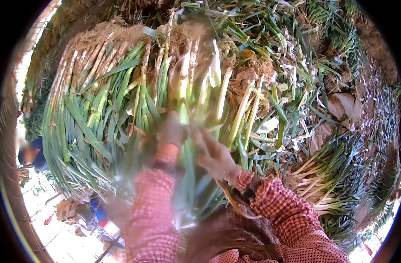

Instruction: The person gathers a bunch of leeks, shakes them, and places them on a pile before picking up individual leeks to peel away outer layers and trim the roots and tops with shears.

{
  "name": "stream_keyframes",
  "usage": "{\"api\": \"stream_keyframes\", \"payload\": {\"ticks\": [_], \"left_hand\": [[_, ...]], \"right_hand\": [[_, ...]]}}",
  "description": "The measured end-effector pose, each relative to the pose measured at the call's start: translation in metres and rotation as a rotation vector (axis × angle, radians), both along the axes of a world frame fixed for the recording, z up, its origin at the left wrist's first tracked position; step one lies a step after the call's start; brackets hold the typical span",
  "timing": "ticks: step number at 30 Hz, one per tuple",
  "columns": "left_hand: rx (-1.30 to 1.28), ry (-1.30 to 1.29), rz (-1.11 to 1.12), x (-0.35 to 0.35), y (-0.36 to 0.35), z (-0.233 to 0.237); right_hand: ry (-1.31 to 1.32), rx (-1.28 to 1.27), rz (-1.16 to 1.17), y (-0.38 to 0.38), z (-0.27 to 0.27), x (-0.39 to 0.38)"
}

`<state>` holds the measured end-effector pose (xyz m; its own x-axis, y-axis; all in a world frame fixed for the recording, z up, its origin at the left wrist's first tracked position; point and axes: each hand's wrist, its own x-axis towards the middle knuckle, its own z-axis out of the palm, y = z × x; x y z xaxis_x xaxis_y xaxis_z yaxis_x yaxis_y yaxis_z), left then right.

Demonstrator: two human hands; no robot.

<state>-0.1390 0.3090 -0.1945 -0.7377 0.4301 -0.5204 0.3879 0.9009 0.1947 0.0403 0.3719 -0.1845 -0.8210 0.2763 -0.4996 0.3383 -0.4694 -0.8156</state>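
My left hand (170, 130), in a pale glove, is blurred. It looks closed around the green part of leek stalks (183, 90) in the middle of the pile. Just to its right, my right hand (216, 158), also gloved, lies over green leaves with its fingers stretched toward the same stalks. A few loose leeks (241, 115) with pale stems lie beyond my right hand. Left of my hands, a dense row of leeks (88, 109) is laid side by side, roots away from me and leaves toward me. A haze on the lens smears the middle.
Trimmed leaves and dry peelings (292, 79) cover the far right. A smaller bunch of leeks (316, 182) lies near my right forearm. Brown dry husks (343, 107) sit farther right. Part of another person (33, 154) shows at the left edge, with litter on the ground below.
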Motion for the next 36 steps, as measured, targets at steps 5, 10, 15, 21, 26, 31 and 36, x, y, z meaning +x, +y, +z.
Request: {"api": "stream_keyframes", "payload": {"ticks": [5, 10, 15, 21, 26, 31, 36], "left_hand": [[0.215, -0.089, 0.057, 0.012, -0.037, -0.025], [0.550, -0.230, 0.074, 0.021, -0.075, -0.072], [0.719, -0.117, 0.252, 0.043, -0.075, -0.089], [0.489, -0.130, 0.436, 0.021, -0.105, -0.159], [0.527, -0.362, 0.561, 0.019, -0.087, -0.149], [0.557, -0.100, -0.024, 0.065, -0.078, -0.133], [0.522, -0.168, -0.066, 0.123, -0.047, -0.112]], "right_hand": [[-0.099, 0.049, -0.096, 0.030, -0.033, -0.053], [-0.099, 0.143, 0.018, 0.032, 0.005, 0.003], [-0.102, 0.015, 0.194, -0.019, 0.029, 0.104], [-0.078, 0.052, 0.144, -0.036, 0.017, 0.108], [-0.084, 0.092, 0.011, -0.013, -0.001, 0.062], [-0.135, 0.128, -0.112, 0.057, -0.037, -0.023], [-0.170, 0.174, 0.016, 0.089, -0.043, -0.028]]}}
